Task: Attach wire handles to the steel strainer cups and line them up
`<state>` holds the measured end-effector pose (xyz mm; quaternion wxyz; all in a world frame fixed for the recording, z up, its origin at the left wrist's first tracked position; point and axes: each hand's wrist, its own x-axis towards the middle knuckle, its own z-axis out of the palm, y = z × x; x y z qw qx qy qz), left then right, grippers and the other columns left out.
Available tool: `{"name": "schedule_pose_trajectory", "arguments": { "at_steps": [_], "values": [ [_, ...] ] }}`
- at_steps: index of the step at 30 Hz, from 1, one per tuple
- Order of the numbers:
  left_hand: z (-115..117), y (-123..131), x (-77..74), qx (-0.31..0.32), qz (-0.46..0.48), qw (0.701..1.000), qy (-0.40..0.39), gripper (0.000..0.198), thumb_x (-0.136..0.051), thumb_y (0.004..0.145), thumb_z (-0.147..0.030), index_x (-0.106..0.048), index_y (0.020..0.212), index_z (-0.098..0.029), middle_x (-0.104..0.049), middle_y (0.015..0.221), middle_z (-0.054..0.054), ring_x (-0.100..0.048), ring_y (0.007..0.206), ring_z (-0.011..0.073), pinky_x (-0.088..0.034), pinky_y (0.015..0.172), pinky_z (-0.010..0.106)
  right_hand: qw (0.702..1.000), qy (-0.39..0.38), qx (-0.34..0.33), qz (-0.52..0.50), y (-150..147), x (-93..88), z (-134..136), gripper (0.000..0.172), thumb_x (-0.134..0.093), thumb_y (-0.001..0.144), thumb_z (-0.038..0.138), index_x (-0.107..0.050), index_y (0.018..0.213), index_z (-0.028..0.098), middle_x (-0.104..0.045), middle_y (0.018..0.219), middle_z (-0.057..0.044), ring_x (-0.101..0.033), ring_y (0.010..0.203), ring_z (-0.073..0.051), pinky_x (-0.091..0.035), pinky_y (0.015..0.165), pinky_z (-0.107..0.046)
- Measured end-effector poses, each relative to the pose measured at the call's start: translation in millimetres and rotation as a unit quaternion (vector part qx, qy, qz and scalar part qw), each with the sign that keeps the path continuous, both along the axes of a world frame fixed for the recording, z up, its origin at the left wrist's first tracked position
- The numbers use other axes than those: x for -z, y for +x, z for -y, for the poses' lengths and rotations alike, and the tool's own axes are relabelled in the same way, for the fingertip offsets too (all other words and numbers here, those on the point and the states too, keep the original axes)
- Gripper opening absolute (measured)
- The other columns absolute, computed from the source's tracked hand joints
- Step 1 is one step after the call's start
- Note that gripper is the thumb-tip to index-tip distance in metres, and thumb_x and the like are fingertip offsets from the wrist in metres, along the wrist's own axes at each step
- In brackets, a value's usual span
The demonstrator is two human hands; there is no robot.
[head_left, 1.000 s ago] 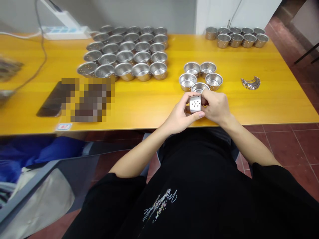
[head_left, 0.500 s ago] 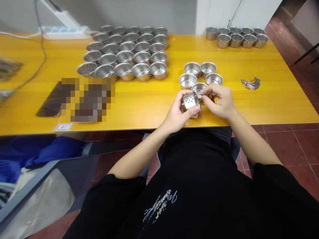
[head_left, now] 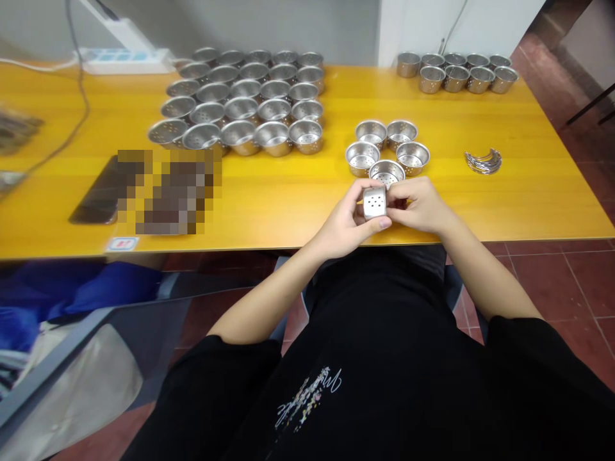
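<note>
My left hand (head_left: pixel 346 219) is closed around a small perforated metal strainer cup (head_left: pixel 375 203), tipped on its side with its holed base towards me. At the cup's mouth, on its right, the fingers of my right hand (head_left: pixel 416 205) are pinched together. The thin wire handle between those fingers is now hidden by the hand and cup. Just beyond my hands, a strainer cup (head_left: pixel 387 171) stands upright, with several more behind it, such as the left one (head_left: pixel 362 158). Over to the right lies a small pile of curved wire handles (head_left: pixel 483 161).
Rows of similar cups (head_left: pixel 272 137) fill the back left of the yellow table (head_left: pixel 269 211). A smaller group of cups (head_left: pixel 456 78) stands at the back right. A dark phone (head_left: pixel 96 192) and a blurred-out item (head_left: pixel 175 195) lie at left, near a power strip (head_left: pixel 122 62).
The held cup has turned, so its base faces me more squarely. My right hand has moved slightly down and left, against the cup's mouth; the wire seen earlier is covered.
</note>
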<state>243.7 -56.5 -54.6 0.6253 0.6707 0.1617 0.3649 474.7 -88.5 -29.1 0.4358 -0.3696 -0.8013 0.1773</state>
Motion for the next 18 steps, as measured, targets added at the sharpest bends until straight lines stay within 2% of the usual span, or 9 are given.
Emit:
{"name": "schedule_pose_trajectory", "arguments": {
  "at_steps": [3,6,8,12,15,18],
  "values": [
    [1.5,-0.3,-1.7,0.005,-0.01,1.0,0.014,0.07,-0.1,0.091,-0.055,-0.059,0.143,-0.029,-0.069,0.127,0.006,-0.075,0.099,0.0163,-0.067,0.083,0.027,0.996,0.031,0.071,0.043,-3.5,3.5,0.6,0.032,-0.076,0.095,0.03,-0.06,0.068,0.022,-0.06,0.062,0.004,-0.05,0.058,-0.012,-0.037,0.061,-0.029],
    [0.2,0.4,0.0,0.005,-0.005,1.0,-0.003,0.07,-0.097,0.094,-0.058,-0.058,0.145,-0.03,-0.069,0.123,0.006,-0.071,0.089,0.0139,-0.066,0.079,0.027,0.984,0.065,0.157,0.061,-10.2,5.7,3.4,0.038,-0.07,0.099,0.035,-0.052,0.068,0.024,-0.056,0.062,0.002,-0.049,0.059,-0.014,-0.034,0.061,-0.031],
    [0.1,1.5,1.0,0.0,-0.001,1.0,-0.01,0.072,-0.097,0.094,-0.059,-0.058,0.147,-0.03,-0.069,0.124,0.006,-0.071,0.089,0.014,-0.067,0.077,0.027,0.976,0.083,0.191,0.071,-14.8,7.5,4.7,0.039,-0.068,0.1,0.035,-0.048,0.068,0.024,-0.055,0.061,0.002,-0.049,0.058,-0.015,-0.033,0.061,-0.032],
    [1.7,4.0,1.7,-0.028,-0.003,1.0,-0.004,0.074,-0.1,0.089,-0.059,-0.06,0.143,-0.028,-0.072,0.131,0.008,-0.075,0.099,0.0167,-0.069,0.081,0.027,0.96,0.131,0.225,0.098,-20.0,10.8,3.4,0.036,-0.064,0.098,0.03,-0.042,0.069,0.025,-0.053,0.061,0.001,-0.045,0.058,-0.016,-0.027,0.06,-0.035],
    [0.7,4.8,3.0,-0.05,-0.002,0.997,-0.051,0.074,-0.099,0.089,-0.064,-0.058,0.14,-0.029,-0.073,0.122,0.005,-0.076,0.087,0.0135,-0.071,0.077,0.027,0.953,0.149,0.246,0.091,-19.0,9.9,1.6,0.039,-0.059,0.1,0.029,-0.037,0.068,0.026,-0.048,0.059,0.001,-0.042,0.056,-0.015,-0.026,0.06,-0.035],
    [-2.6,4.8,5.1,-0.059,0.002,0.994,-0.093,0.078,-0.098,0.087,-0.07,-0.057,0.139,-0.03,-0.073,0.123,0.004,-0.077,0.081,0.0125,-0.074,0.074,0.029,0.957,0.131,0.248,0.07,-17.0,6.3,1.8,0.039,-0.06,0.098,0.027,-0.035,0.068,0.026,-0.045,0.057,0.002,-0.042,0.055,-0.015,-0.03,0.06,-0.034]
  ]
}}
